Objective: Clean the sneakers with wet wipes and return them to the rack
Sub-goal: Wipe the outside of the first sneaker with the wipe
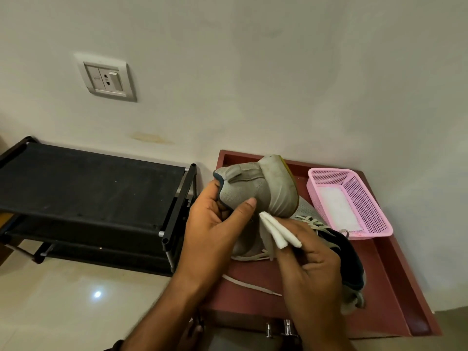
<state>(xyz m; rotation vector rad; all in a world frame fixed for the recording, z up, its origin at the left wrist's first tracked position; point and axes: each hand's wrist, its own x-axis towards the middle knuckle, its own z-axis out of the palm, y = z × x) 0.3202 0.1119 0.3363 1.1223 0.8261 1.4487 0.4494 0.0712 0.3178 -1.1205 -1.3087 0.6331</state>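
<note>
I see my left hand [215, 224] gripping a grey mesh sneaker with a worn pale sole [255, 188], thumb curled across the side of its upper and fingers tucked into the collar at the heel. The sneaker is lifted above the dark red wooden bench [390, 282], turned so the sole faces away and to the right. My right hand [311, 264] pinches a folded white wet wipe [276, 231] between its fingers; the wipe's tip touches the sneaker's sole edge near the lower side. A loose pale lace hangs from the held sneaker, and one end lies on the bench top.

Under my right hand lies the second grey sneaker with a dark blue lining [349, 264], resting on the bench on its side, laces showing near the wipe. Just beyond it, at the bench's far right corner, stands a pink perforated plastic basket [364, 198] with something white in its bottom; I cannot tell what.

To the left of the bench, on the pale glossy floor [63, 300], stands the black fabric-shelved shoe rack with a metal frame [88, 188] against the off-white wall [278, 84], which carries a white switch and socket plate [107, 78].
</note>
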